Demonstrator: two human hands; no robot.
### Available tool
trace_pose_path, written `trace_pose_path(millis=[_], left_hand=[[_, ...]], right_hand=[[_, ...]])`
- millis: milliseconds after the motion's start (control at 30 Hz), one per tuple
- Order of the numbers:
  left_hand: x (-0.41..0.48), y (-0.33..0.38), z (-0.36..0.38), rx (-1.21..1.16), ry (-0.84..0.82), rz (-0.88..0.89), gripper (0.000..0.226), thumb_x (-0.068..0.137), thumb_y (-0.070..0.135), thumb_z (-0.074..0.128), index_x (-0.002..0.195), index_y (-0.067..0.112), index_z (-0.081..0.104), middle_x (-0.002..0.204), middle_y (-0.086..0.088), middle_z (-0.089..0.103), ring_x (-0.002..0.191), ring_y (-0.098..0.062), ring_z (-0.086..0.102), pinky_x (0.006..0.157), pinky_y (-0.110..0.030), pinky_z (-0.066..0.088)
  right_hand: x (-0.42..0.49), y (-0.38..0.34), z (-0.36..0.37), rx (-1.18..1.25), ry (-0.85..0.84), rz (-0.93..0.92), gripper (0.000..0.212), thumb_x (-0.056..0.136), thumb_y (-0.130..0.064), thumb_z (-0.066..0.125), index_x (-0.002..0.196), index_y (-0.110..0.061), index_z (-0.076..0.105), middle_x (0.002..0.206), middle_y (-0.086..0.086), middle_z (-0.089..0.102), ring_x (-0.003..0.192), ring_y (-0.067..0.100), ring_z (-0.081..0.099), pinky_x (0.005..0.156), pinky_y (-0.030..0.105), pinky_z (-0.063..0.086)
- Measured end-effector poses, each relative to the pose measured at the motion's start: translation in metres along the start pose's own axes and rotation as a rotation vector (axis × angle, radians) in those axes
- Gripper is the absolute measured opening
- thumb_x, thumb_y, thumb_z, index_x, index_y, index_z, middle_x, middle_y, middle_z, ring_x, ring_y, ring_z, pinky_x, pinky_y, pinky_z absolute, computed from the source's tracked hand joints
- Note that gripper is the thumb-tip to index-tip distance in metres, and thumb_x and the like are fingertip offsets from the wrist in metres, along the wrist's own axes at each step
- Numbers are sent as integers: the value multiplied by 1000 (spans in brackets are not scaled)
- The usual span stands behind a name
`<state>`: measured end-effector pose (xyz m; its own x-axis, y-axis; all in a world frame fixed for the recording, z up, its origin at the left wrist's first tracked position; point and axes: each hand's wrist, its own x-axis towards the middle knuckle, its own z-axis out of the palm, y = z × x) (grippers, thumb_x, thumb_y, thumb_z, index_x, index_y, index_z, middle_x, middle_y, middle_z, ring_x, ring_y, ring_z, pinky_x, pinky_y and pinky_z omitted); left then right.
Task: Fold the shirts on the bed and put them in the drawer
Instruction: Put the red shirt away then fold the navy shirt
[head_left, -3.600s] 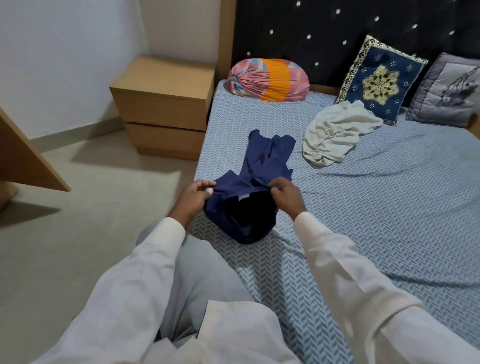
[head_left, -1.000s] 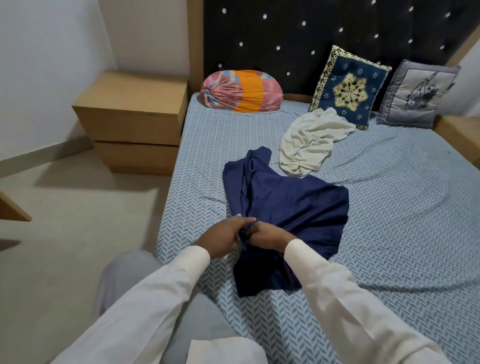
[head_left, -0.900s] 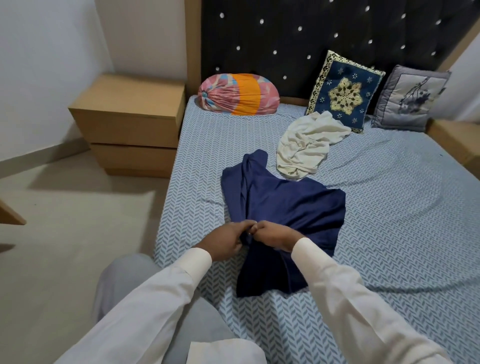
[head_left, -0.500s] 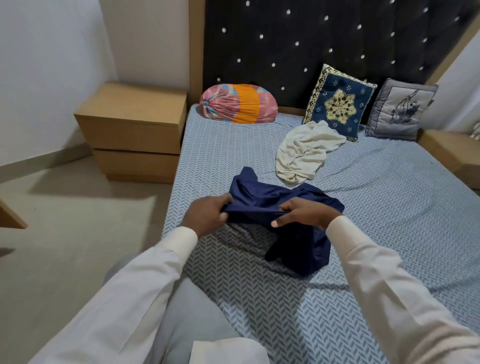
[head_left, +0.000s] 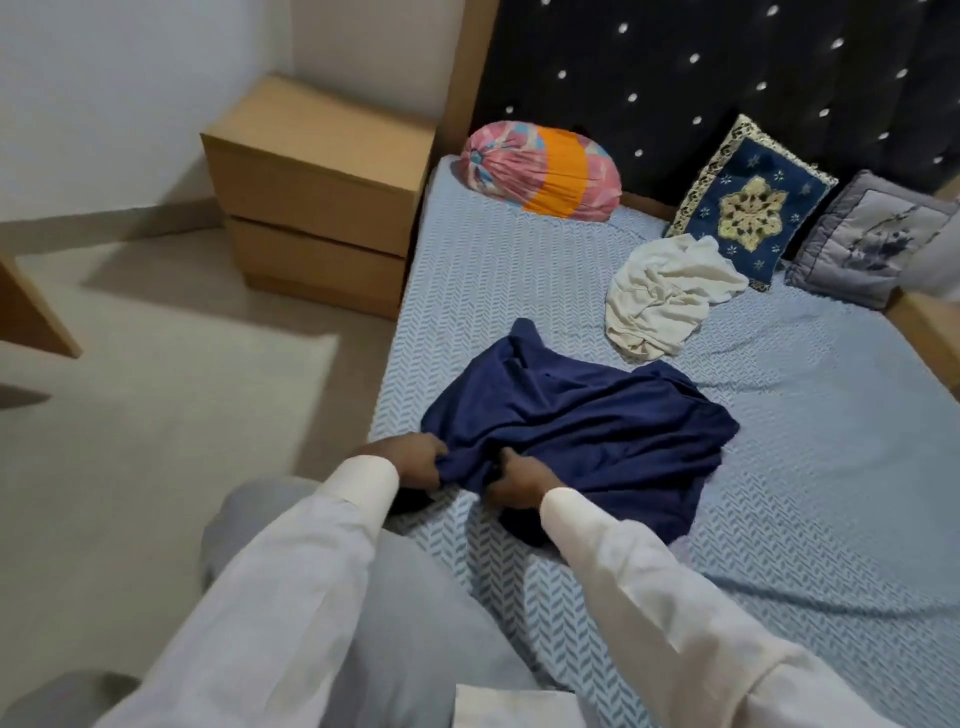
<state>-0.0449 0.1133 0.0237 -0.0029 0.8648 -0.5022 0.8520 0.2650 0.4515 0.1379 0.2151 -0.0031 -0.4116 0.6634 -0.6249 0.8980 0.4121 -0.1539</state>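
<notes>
A navy blue shirt (head_left: 582, 431) lies spread and rumpled on the bed (head_left: 805, 493), near its left edge. My left hand (head_left: 415, 460) grips the shirt's near left edge. My right hand (head_left: 519, 480) is closed on the cloth just beside it. A crumpled cream shirt (head_left: 665, 293) lies farther back, in front of the cushions. A wooden nightstand (head_left: 317, 192) with two shut drawers stands on the floor left of the bed's head.
A pink and orange bolster (head_left: 540, 169), a blue patterned cushion (head_left: 748, 208) and a grey cushion (head_left: 872, 239) rest against the dark headboard. A wooden furniture corner (head_left: 31, 317) juts in at the far left. My grey-trousered knee (head_left: 322, 545) is against the bed's edge.
The navy shirt, lifted and bunched half a second ago, now lies spread flatter on the bed. Both hands have come down and closer together at its near edge.
</notes>
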Motion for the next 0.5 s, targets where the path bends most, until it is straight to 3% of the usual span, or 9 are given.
trace_pose_path(millis=[67,167,233,300,400,500], left_hand=[[5,0,1,-22,-49,58,36,81,23,70,115,16,62,121,-8,63,108,-28,60,79,-28,43],[6,-11,-1,-164,-63,134,28,80,21,69,106,12,64,108,-11,66,95,-27,62,80,-35,50],[-1,-18,2,-259,-29,152,13,82,17,63,88,7,58,91,-15,60,80,-24,55,68,-34,41],[-1,-31,-2,-403,7,129,14,83,16,61,76,12,49,79,-11,52,73,-23,50,62,-31,32],[-7,-29,-1,-584,200,34,9,83,13,58,82,20,64,89,-6,66,82,-24,61,64,-26,38],[-10,-31,1,-664,443,-164,28,81,8,51,94,24,70,101,-3,63,85,-22,59,69,-25,38]], right_hand=[[5,-1,9,56,86,73,71,87,-42,60,146,-11,35,141,19,54,124,36,56,97,36,45],[19,-4,2,61,27,152,71,87,-36,65,146,-8,36,143,19,52,127,35,53,100,36,45],[24,-9,1,15,-57,193,71,84,-37,67,143,-6,41,139,19,54,125,35,55,100,37,44],[37,-12,-6,-7,-142,199,88,66,-51,64,141,-10,44,138,17,56,122,33,57,100,39,47],[41,9,-7,-12,-202,198,98,52,-47,64,141,-13,40,136,13,55,119,31,56,98,41,48],[24,-13,-21,-8,-218,204,78,66,-26,71,136,-11,39,128,16,54,113,31,56,90,40,50]])
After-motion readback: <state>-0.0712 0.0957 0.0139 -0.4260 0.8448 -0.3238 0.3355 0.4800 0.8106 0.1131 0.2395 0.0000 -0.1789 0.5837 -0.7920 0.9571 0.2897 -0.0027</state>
